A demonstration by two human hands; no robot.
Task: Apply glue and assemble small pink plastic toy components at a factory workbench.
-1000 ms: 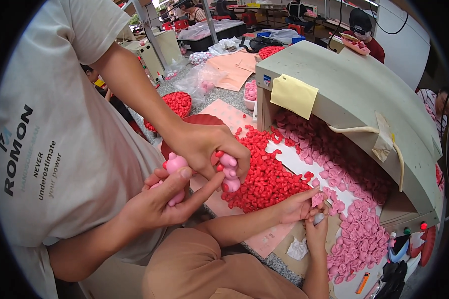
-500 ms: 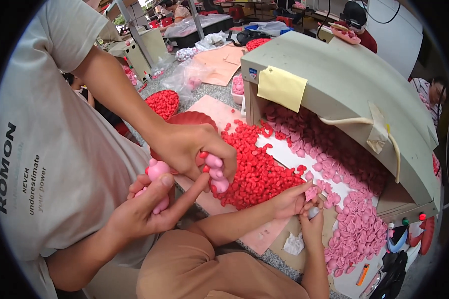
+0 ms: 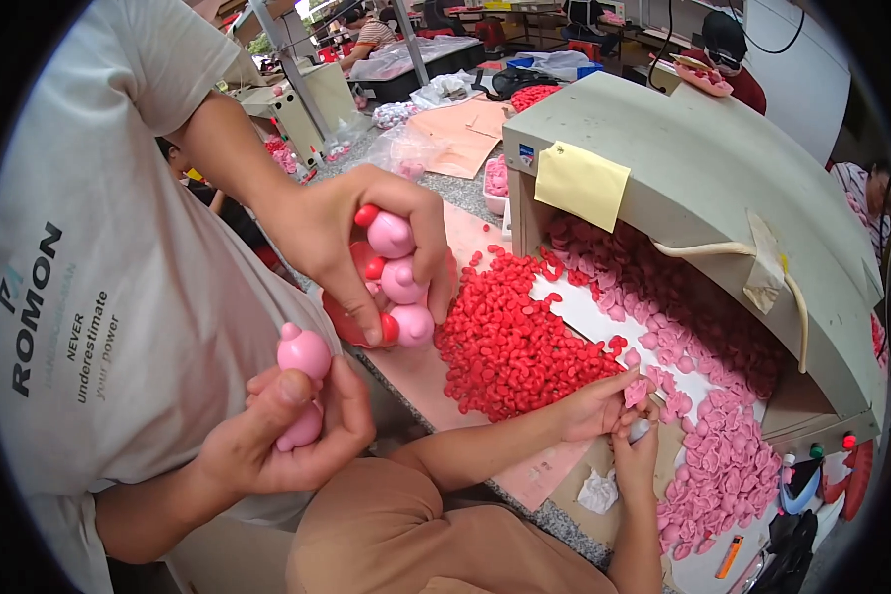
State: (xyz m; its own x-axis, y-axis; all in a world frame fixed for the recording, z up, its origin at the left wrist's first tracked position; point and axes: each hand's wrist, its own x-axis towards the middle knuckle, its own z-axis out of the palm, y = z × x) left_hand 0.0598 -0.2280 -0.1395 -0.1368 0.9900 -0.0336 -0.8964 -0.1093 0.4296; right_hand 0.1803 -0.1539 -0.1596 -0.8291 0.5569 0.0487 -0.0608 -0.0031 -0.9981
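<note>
I've got the left hand (image 3: 594, 404) pinching a pink piece (image 3: 637, 392) outside the machine (image 3: 683, 188); right hand (image 3: 638, 467) is gripping a grey thing (image 3: 640, 429); one piece underway, big pink heap (image 3: 718, 475) loose by the machine; can't tell what's finished.

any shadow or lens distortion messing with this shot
In the head view, a black round fisheye border swallows the corners; also in the head view, the pink pieces are well lit in front but darken beneath the grey housing, whose curve may be partly lens bend.
</note>
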